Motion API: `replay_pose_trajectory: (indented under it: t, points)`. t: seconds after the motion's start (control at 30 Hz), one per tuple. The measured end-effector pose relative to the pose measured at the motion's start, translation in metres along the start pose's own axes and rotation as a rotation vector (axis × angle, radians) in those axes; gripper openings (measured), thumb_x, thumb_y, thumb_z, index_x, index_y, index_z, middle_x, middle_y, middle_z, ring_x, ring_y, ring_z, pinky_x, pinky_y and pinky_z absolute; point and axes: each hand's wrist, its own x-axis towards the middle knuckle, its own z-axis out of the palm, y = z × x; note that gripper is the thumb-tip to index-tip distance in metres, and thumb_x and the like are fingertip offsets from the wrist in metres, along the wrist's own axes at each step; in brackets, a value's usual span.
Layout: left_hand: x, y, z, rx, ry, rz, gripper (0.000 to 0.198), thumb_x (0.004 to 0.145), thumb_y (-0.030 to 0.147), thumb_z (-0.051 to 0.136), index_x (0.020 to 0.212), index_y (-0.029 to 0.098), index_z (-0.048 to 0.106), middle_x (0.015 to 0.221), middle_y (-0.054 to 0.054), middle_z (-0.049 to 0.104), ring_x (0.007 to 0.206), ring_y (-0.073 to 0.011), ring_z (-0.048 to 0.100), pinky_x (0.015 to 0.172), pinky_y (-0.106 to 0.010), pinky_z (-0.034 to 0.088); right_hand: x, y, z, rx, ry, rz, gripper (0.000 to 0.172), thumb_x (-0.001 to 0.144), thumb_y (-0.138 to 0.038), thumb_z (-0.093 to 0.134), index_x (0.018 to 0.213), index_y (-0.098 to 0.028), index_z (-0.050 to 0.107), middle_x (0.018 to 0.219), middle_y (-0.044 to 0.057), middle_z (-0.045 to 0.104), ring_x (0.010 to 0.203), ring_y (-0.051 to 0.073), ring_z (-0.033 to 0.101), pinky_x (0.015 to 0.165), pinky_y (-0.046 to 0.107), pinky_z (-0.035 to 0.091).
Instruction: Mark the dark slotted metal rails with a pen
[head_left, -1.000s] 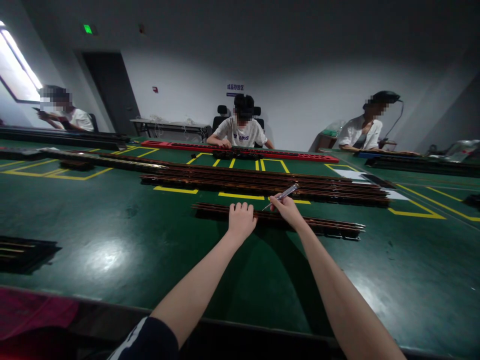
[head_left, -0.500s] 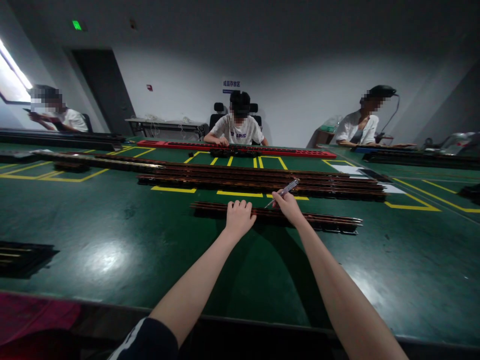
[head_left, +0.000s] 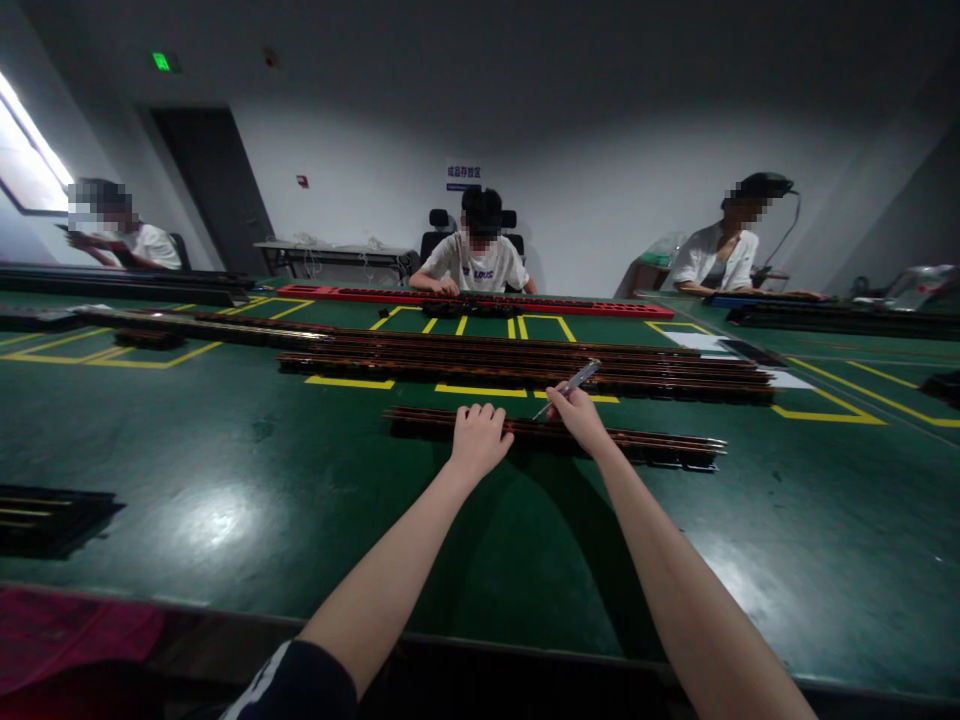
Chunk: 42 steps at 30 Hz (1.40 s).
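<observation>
A long dark strip assembly with copper-coloured edges [head_left: 660, 447] lies across the green table in front of me. My left hand [head_left: 480, 437] is wrapped over its middle, fingers on the far edge and thumb toward the right. Just right of that, my right hand [head_left: 576, 415] holds a slim screwdriver-like tool [head_left: 581, 375] with a clear handle. The tool slants, its thin tip pointing down and left at the strips between my hands. Whether the tip touches them is too small to tell.
Beyond lies a larger stack of long strips [head_left: 517, 358] on the green table [head_left: 300, 500] with yellow tape. Another dark bundle [head_left: 52, 520] is at left. A red rail [head_left: 622, 308] lies farther back. Three people sit across the table.
The view has shifted very slightly. My left hand stays on the strips, and my right hand keeps the tool in nearly the same place.
</observation>
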Motion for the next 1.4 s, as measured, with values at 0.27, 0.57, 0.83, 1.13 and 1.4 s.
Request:
replay_pose_trajectory:
  t: [0.27,0.57,0.83,1.13,1.4]
  points:
    - [-0.002,0.004,0.002,0.014,0.03,-0.014,0.029,0.092,0.029,0.042,0.107,0.018,0.065,0.11,-0.011,0.068,0.102,-0.026,0.06,0.095,-0.046,0.041,-0.004,-0.004,0.0,-0.018,0.007,-0.024,0.045,0.076,-0.066,0.057,0.072,-0.021,0.052,0.059,0.0,0.059,0.057,0.017,0.056,0.058,0.031,0.045]
    - [-0.003,0.004,0.001,0.013,0.03,-0.01,0.032,0.09,0.018,0.039,0.11,0.017,0.065,0.113,-0.012,0.068,0.107,-0.026,0.06,0.098,-0.046,0.041,-0.006,-0.009,-0.002,-0.013,-0.024,-0.03,0.051,0.071,-0.071,0.058,0.071,-0.021,0.053,0.061,0.002,0.061,0.06,0.019,0.059,0.062,0.033,0.047]
    - [-0.002,0.005,-0.002,0.042,-0.005,-0.017,0.041,0.084,0.006,0.039,0.115,0.017,0.064,0.117,-0.012,0.067,0.11,-0.0255,0.059,0.097,-0.044,0.042,-0.005,-0.008,-0.001,-0.007,-0.027,-0.026,0.044,0.074,-0.064,0.061,0.07,-0.02,0.055,0.06,0.002,0.062,0.06,0.019,0.06,0.063,0.033,0.048]
    - [-0.002,0.0,0.004,-0.002,0.002,-0.026,0.045,0.081,0.001,0.041,0.115,0.019,0.064,0.118,-0.009,0.068,0.113,-0.0238,0.059,0.1,-0.046,0.042,-0.008,-0.012,-0.005,-0.014,-0.029,-0.018,0.046,0.072,-0.065,0.063,0.069,-0.02,0.057,0.061,0.003,0.063,0.061,0.019,0.062,0.067,0.034,0.051]
    - [-0.003,0.002,-0.002,-0.098,-0.008,0.049,0.05,0.084,0.002,0.036,0.122,0.02,0.062,0.125,-0.006,0.066,0.118,-0.0202,0.058,0.107,-0.045,0.037,-0.009,-0.012,-0.004,-0.034,-0.017,-0.019,0.049,0.071,-0.069,0.06,0.068,-0.02,0.056,0.058,0.002,0.061,0.058,0.017,0.06,0.063,0.032,0.049]
